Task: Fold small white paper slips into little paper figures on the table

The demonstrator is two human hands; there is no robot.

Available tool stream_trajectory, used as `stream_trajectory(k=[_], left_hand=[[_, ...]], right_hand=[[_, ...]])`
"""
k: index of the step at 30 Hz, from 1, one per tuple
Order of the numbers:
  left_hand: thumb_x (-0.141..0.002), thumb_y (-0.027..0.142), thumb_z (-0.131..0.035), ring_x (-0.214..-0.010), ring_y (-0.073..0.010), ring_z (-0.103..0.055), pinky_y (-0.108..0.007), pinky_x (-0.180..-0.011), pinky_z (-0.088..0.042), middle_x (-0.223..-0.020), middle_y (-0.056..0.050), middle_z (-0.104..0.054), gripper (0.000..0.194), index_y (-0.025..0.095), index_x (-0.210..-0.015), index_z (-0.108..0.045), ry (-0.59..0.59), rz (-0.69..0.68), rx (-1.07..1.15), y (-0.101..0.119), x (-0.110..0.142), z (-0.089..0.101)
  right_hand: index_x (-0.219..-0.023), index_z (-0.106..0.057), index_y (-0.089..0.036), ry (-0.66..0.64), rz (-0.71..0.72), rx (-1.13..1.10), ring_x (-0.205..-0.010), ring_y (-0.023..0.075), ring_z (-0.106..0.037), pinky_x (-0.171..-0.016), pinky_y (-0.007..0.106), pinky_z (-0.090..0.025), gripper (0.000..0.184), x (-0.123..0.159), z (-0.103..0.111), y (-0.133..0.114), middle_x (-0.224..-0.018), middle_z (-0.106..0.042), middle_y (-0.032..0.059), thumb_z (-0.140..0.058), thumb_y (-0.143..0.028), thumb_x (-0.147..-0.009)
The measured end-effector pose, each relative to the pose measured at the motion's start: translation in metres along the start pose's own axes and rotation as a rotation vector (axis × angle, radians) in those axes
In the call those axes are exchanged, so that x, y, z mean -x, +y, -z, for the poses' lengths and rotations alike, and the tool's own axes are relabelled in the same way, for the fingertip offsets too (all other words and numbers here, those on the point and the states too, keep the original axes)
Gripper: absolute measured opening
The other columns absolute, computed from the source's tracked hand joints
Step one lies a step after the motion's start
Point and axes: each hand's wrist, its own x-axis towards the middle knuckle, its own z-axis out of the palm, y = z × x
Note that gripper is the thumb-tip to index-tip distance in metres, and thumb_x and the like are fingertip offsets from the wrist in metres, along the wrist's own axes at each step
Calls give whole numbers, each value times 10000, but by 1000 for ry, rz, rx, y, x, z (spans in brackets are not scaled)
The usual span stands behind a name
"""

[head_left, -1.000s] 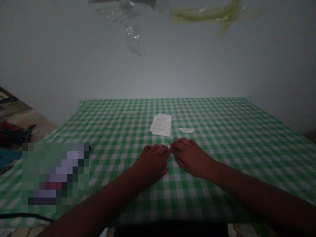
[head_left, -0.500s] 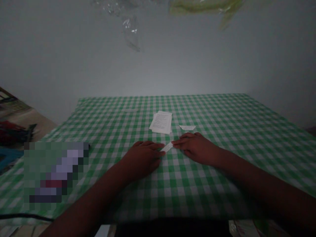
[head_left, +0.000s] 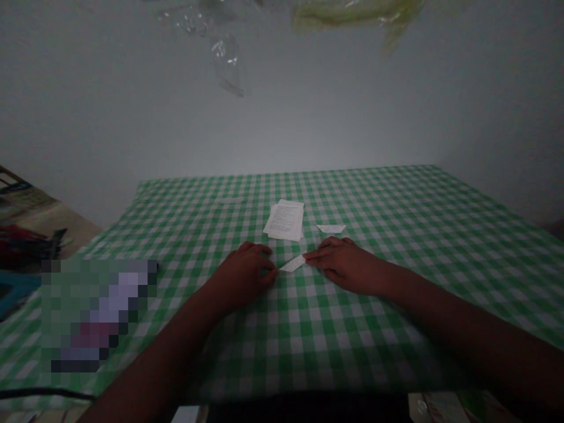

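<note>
A narrow white paper strip (head_left: 292, 263) lies slanted on the checked cloth between my hands. The fingertips of my right hand (head_left: 343, 265) rest flat on the cloth at the strip's right end and seem to touch it. My left hand (head_left: 243, 277) is curled slightly, its fingertips just left of the strip, holding nothing. Beyond them lies a small stack of printed white sheets (head_left: 284, 220). A small paper slip (head_left: 331, 228) sits to its right, above my right hand.
A green-and-white gingham tablecloth (head_left: 374, 211) covers the table, with a pixelated patch (head_left: 99, 314) on its left side. A black cable (head_left: 44, 392) runs along the lower left. A pale wall (head_left: 282, 117) stands behind, with plastic film (head_left: 224, 59) on it.
My hands have parted from meeting at their fingertips. My left hand has drawn back to the left, and the paper strip now shows in full between them.
</note>
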Motion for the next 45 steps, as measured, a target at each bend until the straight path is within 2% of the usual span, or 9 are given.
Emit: stream_trajectory(k=[6, 10, 14, 18, 21, 29, 34, 40, 45], left_hand=[[-909, 286, -542, -947, -213, -586, -379, -896, -475, -981, -67, -637, 150, 177, -887, -643, 187, 25, 61, 10, -10, -14], [-877, 243, -612, -992, -201, -574, -363, -932, -464, -1040, -48, -628, 189, 191, -1059, -611, 163, -102, 145, 24, -15, -29], [-886, 161, -562, -998, -192, -580, -354, -913, -480, -1038, -47, -633, 188, 195, -1068, -595, 160, -90, 206, 22, -21, -42], [-843, 140, -573, -894, -196, -606, -352, -834, -505, -971, -57, -642, 209, 181, -1048, -585, 220, 6, 266, 17, -26, -45], [-845, 119, -531, -872, -198, -605, -355, -826, -501, -924, -56, -642, 166, 182, -980, -605, 242, 16, 271, 20, -28, -43], [-856, 138, -553, -853, -179, -602, -311, -791, -483, -895, -40, -654, 163, 176, -970, -663, 228, -51, 378, 28, -28, -43], [-897, 236, -559, -844, -171, -628, -317, -778, -491, -923, -27, -679, 168, 211, -992, -696, 273, 47, 562, 24, -28, -44], [-809, 245, -675, -854, -169, -659, -321, -782, -539, -970, -36, -672, 166, 201, -969, -679, 320, 127, 833, 28, -28, -47], [-754, 237, -731, -810, -167, -648, -349, -786, -554, -923, -32, -651, 215, 192, -944, -640, 389, 99, 819, 33, -27, -49]], right_hand=[[-1242, -639, -211, 61, 47, -49, -1122, 229, -533, -954, 412, -425, 356, -2, -4, -3, -1284, -650, 29, -479, -159, -928], [-1243, -632, -207, 121, 97, -98, -1122, 219, -543, -960, 406, -428, 359, -4, -9, -4, -1238, -666, 56, -482, -143, -922], [-1188, -656, -223, 172, 108, -142, -1115, 236, -562, -959, 436, -430, 333, -7, -12, -6, -1215, -666, 72, -499, -138, -907], [-1017, -695, -186, 311, -54, -280, -951, 219, -615, -859, 396, -480, 225, -9, -16, -14, -1005, -693, 87, -512, -154, -891], [-879, -701, -200, 307, -201, -476, -761, 175, -633, -710, 323, -498, 179, -11, -21, -21, -830, -690, 35, -529, -155, -868], [-984, -732, -255, 313, -257, -759, -901, 201, -679, -845, 383, -520, 245, -16, -34, -21, -960, -739, 34, -530, -178, -870], [-954, -738, -270, 419, -336, -951, -944, 206, -678, -897, 415, -509, 190, -19, -39, -20, -956, -740, 22, -589, -243, -841], [-856, -720, -230, 471, -451, -1108, -832, 186, -670, -802, 368, -517, 124, -19, -33, -25, -858, -732, 22, -681, -319, -778], [-777, -693, -223, 495, -476, -1231, -753, 160, -640, -743, 330, -498, 105, -19, -33, -29, -773, -700, 2, -732, -310, -734]])
